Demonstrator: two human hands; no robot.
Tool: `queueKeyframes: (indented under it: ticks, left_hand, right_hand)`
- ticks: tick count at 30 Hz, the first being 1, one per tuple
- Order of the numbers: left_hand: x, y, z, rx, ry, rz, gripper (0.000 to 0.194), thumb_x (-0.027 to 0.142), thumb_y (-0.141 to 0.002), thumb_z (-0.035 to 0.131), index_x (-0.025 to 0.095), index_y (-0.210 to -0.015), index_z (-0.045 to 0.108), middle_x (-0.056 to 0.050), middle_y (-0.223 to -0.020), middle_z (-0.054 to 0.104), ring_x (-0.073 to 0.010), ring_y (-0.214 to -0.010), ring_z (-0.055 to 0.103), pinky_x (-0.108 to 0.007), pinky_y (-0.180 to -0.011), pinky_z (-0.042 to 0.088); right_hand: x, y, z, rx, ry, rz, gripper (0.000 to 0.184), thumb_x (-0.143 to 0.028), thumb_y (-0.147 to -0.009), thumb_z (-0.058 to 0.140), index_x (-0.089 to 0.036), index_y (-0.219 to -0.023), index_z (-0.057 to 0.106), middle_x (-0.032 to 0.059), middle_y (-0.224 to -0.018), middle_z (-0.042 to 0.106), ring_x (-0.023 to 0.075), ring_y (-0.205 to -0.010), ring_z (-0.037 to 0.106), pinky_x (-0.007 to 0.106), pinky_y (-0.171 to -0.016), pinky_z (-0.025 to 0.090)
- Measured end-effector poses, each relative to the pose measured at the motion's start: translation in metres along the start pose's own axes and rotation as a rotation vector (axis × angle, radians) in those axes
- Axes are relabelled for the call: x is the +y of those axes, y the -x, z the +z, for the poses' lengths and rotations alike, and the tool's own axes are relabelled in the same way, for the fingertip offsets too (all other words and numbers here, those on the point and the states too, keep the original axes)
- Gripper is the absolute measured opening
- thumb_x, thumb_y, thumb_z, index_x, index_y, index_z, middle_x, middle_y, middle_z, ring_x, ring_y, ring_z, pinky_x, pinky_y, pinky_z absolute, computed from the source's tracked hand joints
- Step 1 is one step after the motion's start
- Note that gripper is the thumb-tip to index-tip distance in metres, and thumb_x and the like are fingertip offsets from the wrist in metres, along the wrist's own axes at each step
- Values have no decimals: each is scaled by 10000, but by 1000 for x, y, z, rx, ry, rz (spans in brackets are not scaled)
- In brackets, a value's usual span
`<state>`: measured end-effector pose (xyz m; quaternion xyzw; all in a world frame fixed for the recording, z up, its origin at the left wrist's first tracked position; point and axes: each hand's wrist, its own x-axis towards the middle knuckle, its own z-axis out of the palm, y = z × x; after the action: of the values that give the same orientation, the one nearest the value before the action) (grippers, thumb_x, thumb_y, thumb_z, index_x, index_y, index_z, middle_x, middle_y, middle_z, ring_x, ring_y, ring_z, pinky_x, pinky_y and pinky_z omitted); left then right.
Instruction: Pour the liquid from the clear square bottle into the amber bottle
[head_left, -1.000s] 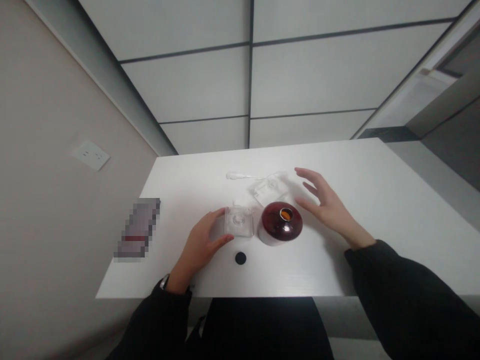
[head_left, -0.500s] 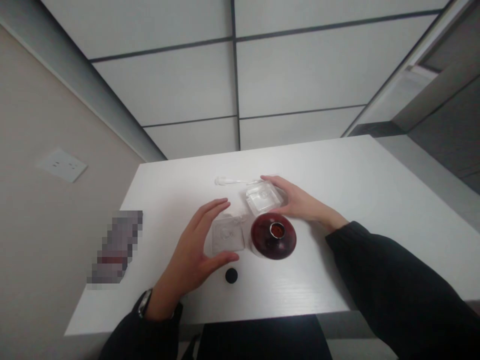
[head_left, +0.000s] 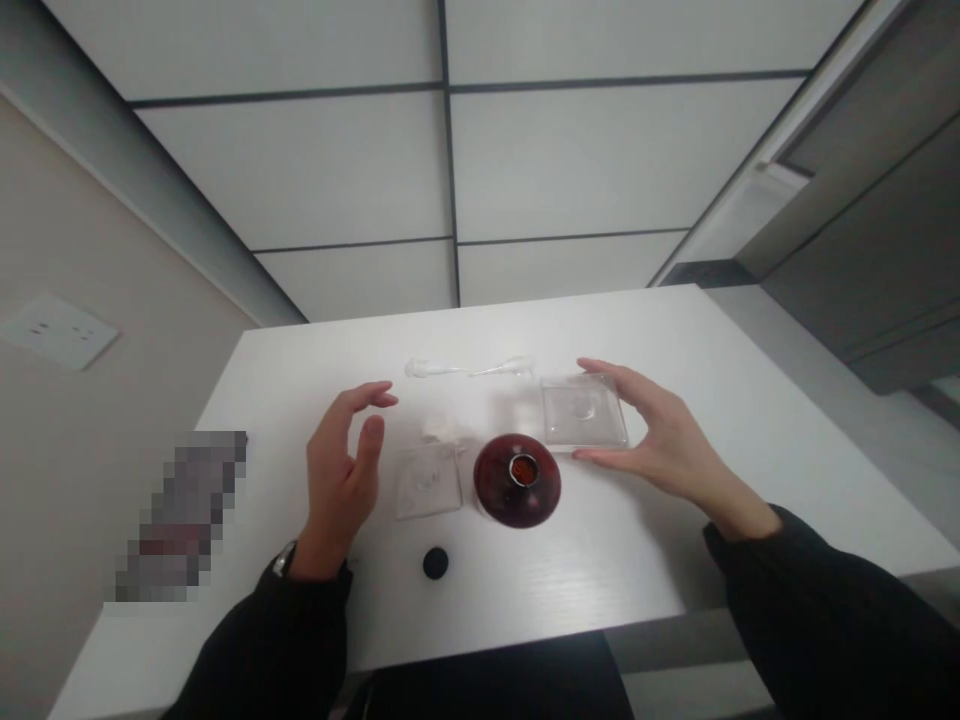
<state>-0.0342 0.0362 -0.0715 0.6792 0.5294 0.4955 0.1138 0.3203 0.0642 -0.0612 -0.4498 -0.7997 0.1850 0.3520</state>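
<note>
My right hand (head_left: 660,430) spans a clear square dish (head_left: 584,411), fingers along its far edge and thumb along its near edge. My left hand (head_left: 345,465) is raised with nothing in it, fingers curved and thumb apart. Right of it lies a second clear square dish (head_left: 428,483) on the white table. A dark red lidded bowl (head_left: 517,497) with a ring-shaped knob stands between the two dishes. Behind the second dish is a small whitish, translucent thing (head_left: 441,428) whose kind I cannot make out.
Clear spoon-like utensils (head_left: 431,369) lie in a row toward the back of the table (head_left: 622,330). A black round disc (head_left: 436,563) sits near the front edge. A blurred-out object (head_left: 180,515) lies at the left edge. A wall socket (head_left: 64,330) is on the left.
My right hand and its clear dish have moved right, away from the bowl. My left hand has drawn back left from the other dish. The view has shifted slightly.
</note>
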Motion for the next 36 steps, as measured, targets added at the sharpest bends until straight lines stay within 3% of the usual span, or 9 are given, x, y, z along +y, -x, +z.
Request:
queueKeyframes:
  ticks: [4, 6, 9, 13, 22, 28, 36]
  left_hand:
    - [-8, -4, 0, 128, -97, -82, 251, 371, -1054, 528, 221, -886, 640, -1, -809, 641, -170, -809, 619, -319, -790, 474]
    - [-13, -5, 0, 207, -148, -113, 360, 368, -1003, 574, 220, -684, 499, 22, -665, 502, -148, -673, 493, -308, -671, 379]
    - [-18, -4, 4, 257, -104, -254, 548, 409, -994, 567, 230, -567, 271, 52, -548, 279, -115, -539, 281, -313, -562, 227]
    - [-22, -1, 10, 200, 25, -403, 619, 520, -1013, 533, 240, -567, 208, 57, -515, 213, -96, -498, 210, -315, -528, 153]
    - [-23, -3, 14, 175, -20, -333, 578, 459, -1021, 509, 227, -584, 211, 54, -526, 206, -96, -510, 192, -329, -546, 154]
    - [-25, -5, 13, 197, 4, -284, 411, 351, -1036, 439, 240, -654, 336, 56, -592, 313, -121, -554, 306, -321, -582, 233]
    - [-30, -5, 12, 203, -25, -305, 279, 358, -1038, 430, 232, -793, 479, 56, -642, 417, -130, -569, 375, -297, -595, 286]
  right_hand:
    - [-17, 8, -19, 64, 35, -49, 818, -574, -820, 862, -294, -1512, 528, 112, -1408, 677, 290, -1250, 713, 478, -1078, 628]
    - [-23, 10, -25, 79, 37, -69, 799, -563, -815, 871, -294, -1488, 534, 100, -1350, 697, 273, -1194, 735, 450, -1048, 645]
    - [-31, 10, -29, 65, 109, -104, 776, -566, -822, 864, -280, -1470, 546, 107, -1325, 713, 281, -1175, 742, 452, -1012, 658]
    - [-39, 9, -31, 77, 220, -159, 773, -570, -845, 842, -275, -1490, 533, 115, -1326, 728, 307, -1190, 740, 485, -1005, 655]
    - [-51, 5, -36, 97, 302, -226, 739, -620, -895, 770, -351, -1523, 487, 60, -1296, 756, 326, -1152, 753, 475, -873, 659]
    - [-52, 5, -36, 95, 307, -235, 701, -625, -932, 715, -391, -1542, 459, 49, -1315, 745, 318, -1178, 744, 454, -920, 652]
    - [-56, 3, -34, 111, 336, -298, 697, -513, -944, 740, -373, -1564, 453, 46, -1336, 737, 292, -1212, 733, 412, -1009, 640]
